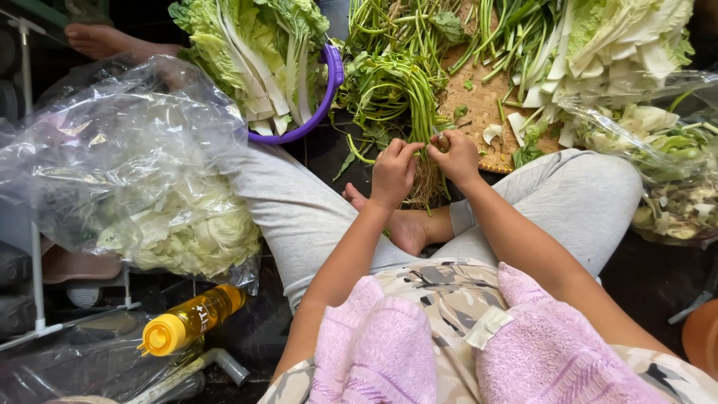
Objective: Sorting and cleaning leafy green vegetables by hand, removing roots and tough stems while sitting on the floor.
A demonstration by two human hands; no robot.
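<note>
Pink terry towel point(449, 352) lay across the lap, nearest of all. Leftward sat a yellow plastic bottle point(191, 319) and a clear plastic bag of pale cabbage point(164, 217) (crumpled, glossy). At centre the left hand point(393, 173) and right hand point(456, 155), fingers curled shut, pinched the bundle of long green stems point(389, 97) at its rooty base above the crossed legs, beside a woven bamboo tray point(479, 105).

Your left hand point(393, 173) and right hand point(455, 155) pinch the root end of a bunch of green stems point(396, 97), probably holding it, beside the woven tray point(479, 105).
</note>
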